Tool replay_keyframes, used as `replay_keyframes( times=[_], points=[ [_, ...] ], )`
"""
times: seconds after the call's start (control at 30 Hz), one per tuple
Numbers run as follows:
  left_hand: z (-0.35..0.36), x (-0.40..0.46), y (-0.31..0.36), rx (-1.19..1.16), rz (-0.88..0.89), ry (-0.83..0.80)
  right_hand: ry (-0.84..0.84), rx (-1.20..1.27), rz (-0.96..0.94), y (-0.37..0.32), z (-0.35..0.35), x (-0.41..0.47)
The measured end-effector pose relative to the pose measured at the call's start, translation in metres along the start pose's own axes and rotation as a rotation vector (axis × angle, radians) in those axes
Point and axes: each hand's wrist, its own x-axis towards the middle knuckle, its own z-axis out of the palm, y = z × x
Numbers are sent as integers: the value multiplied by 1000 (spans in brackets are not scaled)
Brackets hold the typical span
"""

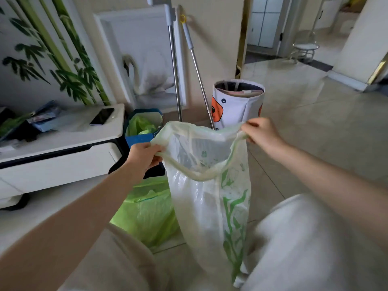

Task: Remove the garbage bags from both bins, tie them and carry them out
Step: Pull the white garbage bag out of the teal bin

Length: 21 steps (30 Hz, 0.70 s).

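- Hands at work on a garbage bag: your left hand [144,157] pinches the near-left rim of the pale, translucent garbage bag [212,185], fingers closed on the rolled plastic edge.
- Your right hand [261,132] grips the opposite rim, fingers closed around it, so the mouth is held stretched wide between the two hands.
- The bag, printed with green leaf shapes down one side, hangs free in the air between your knees, its lower end trailing toward the floor [304,114].
- A second, bright green bag [147,215] sits on the floor just left of the hanging one, partly behind it.
- A blue bin [140,139] lined with green plastic stands beside the right end of the white tabletop [69,131], where a dark phone [102,116] lies near the right edge.
- A white cylindrical bin [237,106] with an orange cartoon print stands beyond your right hand; two mop handles [175,80] lean against the wall behind.
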Motion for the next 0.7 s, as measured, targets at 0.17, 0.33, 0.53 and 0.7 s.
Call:
replay_keyframes(
  times=[0.17,0.33,0.53,0.7],
  points=[
    [-13,14,-64,78,-127,14,-183,-189,181,56,19,-7],
    [-26,24,-114,194,-229,-48,-348,-386,309,102,34,-9],
    [-34,31,-149,365,-315,-49,-527,-528,414,116,46,-11],
    [-33,37,-146,469,-285,-39,-504,-605,475,115,46,-8]
  ],
)
